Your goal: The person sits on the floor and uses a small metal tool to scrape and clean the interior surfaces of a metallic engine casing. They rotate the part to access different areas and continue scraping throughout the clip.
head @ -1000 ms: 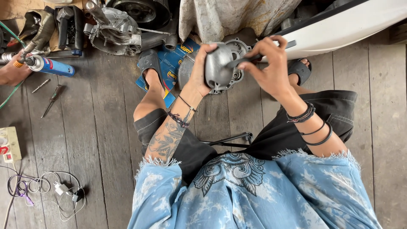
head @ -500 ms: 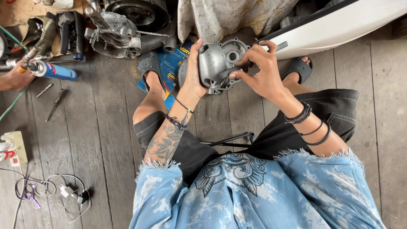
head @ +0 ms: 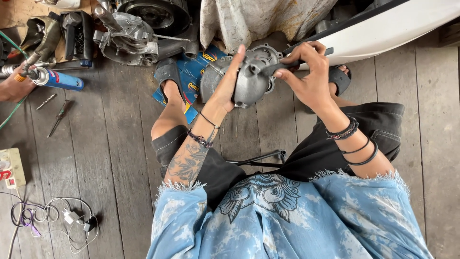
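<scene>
While gripping engine cover (head: 249, 79) with left hand (head: 227, 88), right hand (head: 306, 79) fingers clenched on tool (head: 306, 57); probably scraping, needing steady pressure.

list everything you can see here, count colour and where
metal engine cover: 1, grey, held up between both hands
dark-handled tool: 1, black, in the right hand, its tip at the cover
engine block: 1, grey, on the floor top left
spray can: 1, blue, on the floor far left, by another person's hand
screwdriver: 1, dark, on the floor left
drill bit: 1, silver, beside the screwdriver
power strip: 1, white, left edge
cable and charger: 1 tangle, white, bottom left
blue card packaging: 1, under the left foot
cloth: 1, dirty white, top centre
sandals: 2, black, on the feet
left hand: supports the cover
right hand: grips the tool
</scene>
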